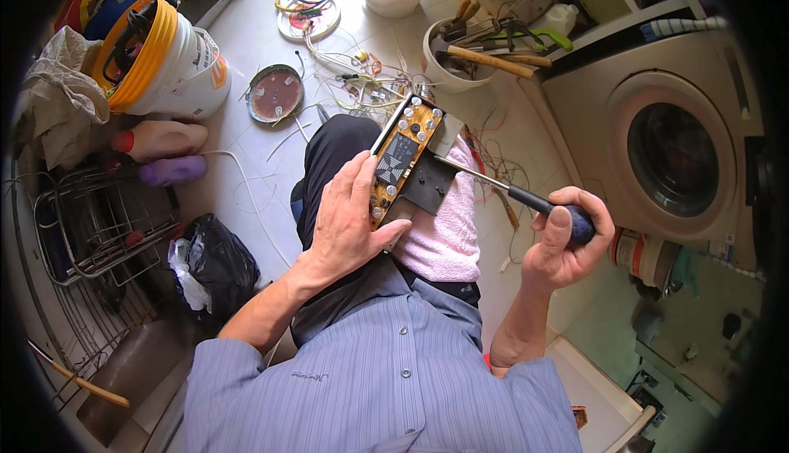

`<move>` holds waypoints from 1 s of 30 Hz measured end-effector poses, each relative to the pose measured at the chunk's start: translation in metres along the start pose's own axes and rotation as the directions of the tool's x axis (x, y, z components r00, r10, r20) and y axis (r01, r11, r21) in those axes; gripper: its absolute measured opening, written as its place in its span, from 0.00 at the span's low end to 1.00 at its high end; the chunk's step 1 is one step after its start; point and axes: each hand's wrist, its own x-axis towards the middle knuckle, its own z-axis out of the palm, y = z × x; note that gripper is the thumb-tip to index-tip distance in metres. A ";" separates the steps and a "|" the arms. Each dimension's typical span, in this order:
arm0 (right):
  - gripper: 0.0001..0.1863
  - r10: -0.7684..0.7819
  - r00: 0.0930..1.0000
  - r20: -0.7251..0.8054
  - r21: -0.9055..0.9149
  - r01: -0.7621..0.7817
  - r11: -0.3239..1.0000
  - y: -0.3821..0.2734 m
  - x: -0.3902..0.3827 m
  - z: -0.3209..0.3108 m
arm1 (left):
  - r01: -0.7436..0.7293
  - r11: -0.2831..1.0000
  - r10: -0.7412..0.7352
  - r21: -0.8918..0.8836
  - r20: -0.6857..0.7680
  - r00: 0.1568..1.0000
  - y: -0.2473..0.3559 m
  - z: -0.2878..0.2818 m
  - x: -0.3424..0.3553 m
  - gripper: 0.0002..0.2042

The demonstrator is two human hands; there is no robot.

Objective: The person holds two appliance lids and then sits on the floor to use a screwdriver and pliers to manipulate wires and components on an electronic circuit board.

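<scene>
An electronic control board (pixel 400 155), orange-brown with round silvery parts and a dark display area, rests tilted over my lap in a narrow frame. My left hand (pixel 349 210) lies along its left and lower side, thumb and fingers wrapped about the frame's lower end. In my right hand (pixel 567 243) is a screwdriver (pixel 526 199) with a dark blue and black handle. Its metal shaft runs left to the board's right edge, beside a black plate (pixel 426 183); the exact contact of the tip is hard to make out. Beneath them a pink towel (pixel 450 243) covers my right thigh.
Loose wires and small circuit parts (pixel 370 83) litter the floor ahead, near a round dark pan-like disc (pixel 276 93). A tool bucket (pixel 448 62) with a hammer stands beyond. On the right is a washing machine (pixel 592 116); left are a paint bucket (pixel 185 75), bottles (pixel 168 139) and a black bag (pixel 218 268).
</scene>
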 end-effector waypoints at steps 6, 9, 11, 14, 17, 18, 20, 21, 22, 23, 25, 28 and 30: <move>0.17 -0.029 0.994 0.105 -0.155 0.045 0.987 0.012 0.000 -0.005 | 0.127 0.982 -0.128 -0.141 0.001 0.992 -0.003 0.003 -0.010 0.51; 0.17 0.019 0.999 -0.033 0.028 -0.018 0.999 0.000 0.003 -0.001 | 0.203 0.953 -0.212 -0.225 -0.015 0.977 -0.004 0.002 -0.011 0.50; 0.17 0.031 0.999 -0.016 0.030 -0.031 0.999 0.001 0.004 -0.001 | 0.252 0.920 -0.271 -0.300 -0.024 0.962 -0.004 0.000 -0.012 0.48; 0.17 -0.004 1.000 0.026 -0.014 0.004 1.000 0.009 0.001 -0.002 | 0.281 0.915 -0.295 -0.290 -0.005 0.955 -0.008 -0.007 -0.017 0.48; 0.17 -0.016 0.999 0.047 -0.050 0.019 0.999 0.014 -0.004 -0.004 | 0.241 0.933 -0.263 -0.267 -0.047 0.964 -0.019 -0.011 -0.025 0.43; 0.17 0.008 0.999 0.035 -0.031 -0.007 0.999 0.012 -0.003 0.000 | 0.233 0.935 -0.256 -0.267 -0.053 0.965 -0.025 -0.014 -0.026 0.41; 0.17 0.030 0.999 0.026 -0.036 -0.029 0.999 0.011 -0.005 -0.002 | 0.294 0.903 -0.328 -0.314 -0.060 0.943 -0.036 -0.020 -0.030 0.27; 0.17 0.026 0.999 0.024 -0.031 -0.025 0.999 0.013 -0.005 -0.003 | 0.357 0.816 -0.425 -0.455 -0.053 0.904 -0.042 -0.019 -0.027 0.23; 0.17 0.021 1.000 0.021 -0.026 -0.020 0.999 0.015 -0.005 -0.004 | 0.402 0.705 -0.515 -0.584 -0.031 0.857 -0.048 -0.018 -0.025 0.21; 0.17 0.026 0.999 0.026 -0.023 -0.026 0.999 0.015 -0.007 -0.004 | 0.394 0.663 -0.522 -0.637 -0.016 0.853 -0.053 -0.021 -0.023 0.19; 0.18 0.018 0.999 0.032 -0.026 -0.017 1.000 0.017 -0.006 -0.007 | 0.402 0.674 -0.520 -0.619 -0.012 0.854 -0.058 -0.022 -0.019 0.20; 0.19 0.002 1.000 0.013 -0.021 -0.002 1.000 0.020 -0.006 -0.005 | 0.384 0.748 -0.469 -0.541 -0.021 0.883 -0.049 -0.021 -0.007 0.19; 0.19 0.023 0.999 0.031 -0.003 -0.023 1.000 0.017 -0.004 -0.004 | 0.283 0.882 -0.325 -0.376 -0.053 0.944 -0.044 -0.020 0.005 0.21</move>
